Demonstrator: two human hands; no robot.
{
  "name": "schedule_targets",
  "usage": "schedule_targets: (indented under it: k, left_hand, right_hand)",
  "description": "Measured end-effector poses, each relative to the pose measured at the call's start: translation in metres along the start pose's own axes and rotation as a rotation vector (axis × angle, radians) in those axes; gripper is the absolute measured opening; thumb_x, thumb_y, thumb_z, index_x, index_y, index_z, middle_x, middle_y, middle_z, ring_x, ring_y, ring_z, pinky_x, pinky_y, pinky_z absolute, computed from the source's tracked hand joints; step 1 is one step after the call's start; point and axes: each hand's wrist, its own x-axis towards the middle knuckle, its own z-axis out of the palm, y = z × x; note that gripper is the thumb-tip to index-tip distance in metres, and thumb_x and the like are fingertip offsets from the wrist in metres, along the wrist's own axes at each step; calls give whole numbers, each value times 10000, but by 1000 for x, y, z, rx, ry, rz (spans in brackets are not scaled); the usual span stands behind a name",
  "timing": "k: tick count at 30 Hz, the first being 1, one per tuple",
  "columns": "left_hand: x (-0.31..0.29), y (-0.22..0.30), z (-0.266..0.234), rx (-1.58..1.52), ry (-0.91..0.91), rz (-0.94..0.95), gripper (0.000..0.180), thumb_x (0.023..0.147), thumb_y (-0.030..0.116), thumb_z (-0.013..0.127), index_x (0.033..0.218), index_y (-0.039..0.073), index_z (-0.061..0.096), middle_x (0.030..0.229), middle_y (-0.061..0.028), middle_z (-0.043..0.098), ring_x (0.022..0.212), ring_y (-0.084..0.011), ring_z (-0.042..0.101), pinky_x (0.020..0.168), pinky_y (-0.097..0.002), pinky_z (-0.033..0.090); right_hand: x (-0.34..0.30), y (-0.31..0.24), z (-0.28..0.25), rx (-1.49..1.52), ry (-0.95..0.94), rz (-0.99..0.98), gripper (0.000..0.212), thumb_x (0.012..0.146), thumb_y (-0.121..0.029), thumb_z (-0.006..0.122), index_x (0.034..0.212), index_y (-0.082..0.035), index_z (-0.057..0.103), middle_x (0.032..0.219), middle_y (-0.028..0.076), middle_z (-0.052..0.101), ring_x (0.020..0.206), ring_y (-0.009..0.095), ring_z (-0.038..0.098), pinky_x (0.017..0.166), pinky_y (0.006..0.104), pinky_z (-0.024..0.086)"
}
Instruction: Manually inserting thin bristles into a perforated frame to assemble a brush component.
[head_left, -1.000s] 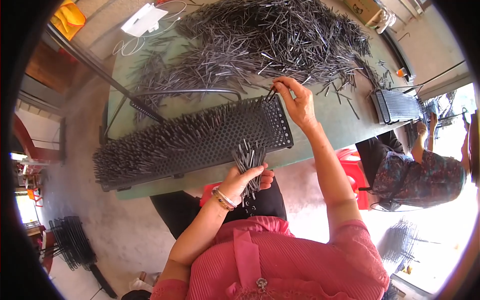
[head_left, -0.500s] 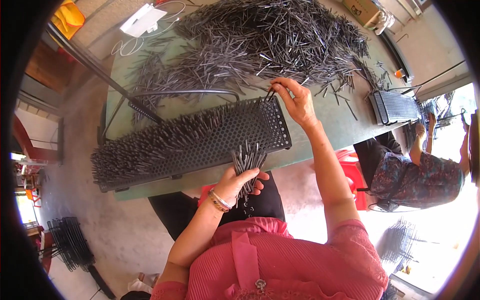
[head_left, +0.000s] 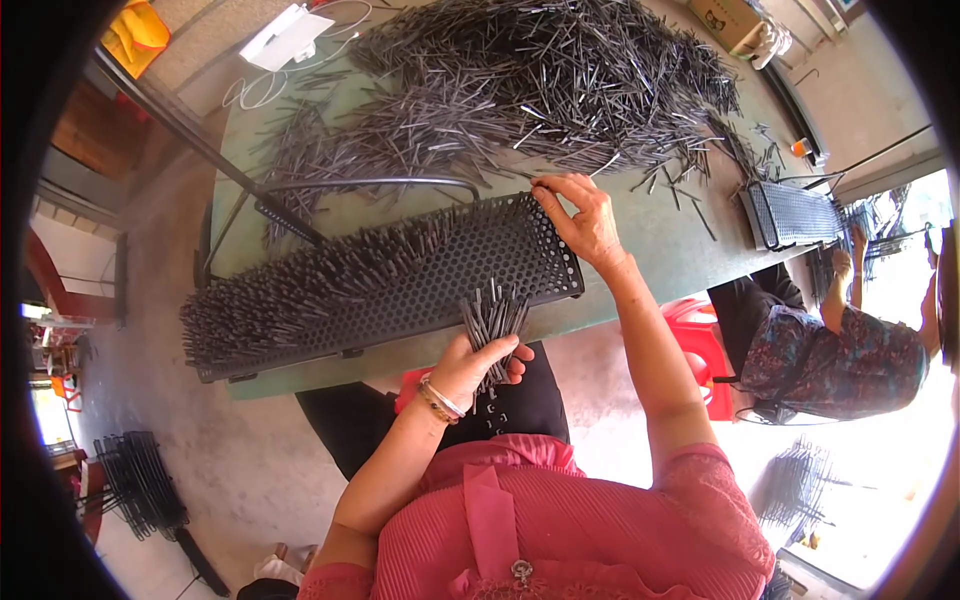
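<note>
Across the near side of the table lies a long black perforated metal tray (head_left: pixel 470 260), with rows of holes. Thin dark strips (head_left: pixel 310 285) stand densely upright in its left and middle part, while bare holes show toward the right end. My left hand (head_left: pixel 468 372), in front of the tray, is closed around a bundle of the same dark strips (head_left: pixel 494 318), their ends fanning upward. At the tray's far right corner, my right hand (head_left: pixel 588 222) has thumb and fingers pinched together against the holes. Whatever is between those fingertips is hidden.
A large heap of loose dark strips (head_left: pixel 560 80) covers the table's far half. A bent metal bar (head_left: pixel 380 184) rises behind the tray. At right, another person (head_left: pixel 840 350) sits by a second perforated tray (head_left: pixel 795 215). A white device with a cable (head_left: pixel 288 38) lies far left.
My right hand has moved down slightly onto the tray's far right corner; the dark strip that showed in its fingertips is no longer visible. My left hand stays with its bundle.
</note>
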Motion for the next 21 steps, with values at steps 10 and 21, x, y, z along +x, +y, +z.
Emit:
schedule_targets:
  k: [10,21]
  left_hand:
    - [-4,3,4,17,-83,83,231,856,138,576,1035,-1,531,817,-120,623,608,-111,566,532,-246,487]
    - [-16,18,9,175,-178,188,174,873,98,544,1017,3,527,786,-89,620,598,-82,553,515,-228,472]
  right_hand:
    - [4,-12,-5,-26,38,5,100,785,-86,624,839,-3,640,854,111,633,781,278,594,710,345,455]
    - [-19,-85,-9,620,-641,621,225,863,-192,598,923,19,648,827,41,624,787,82,543,688,230,436]
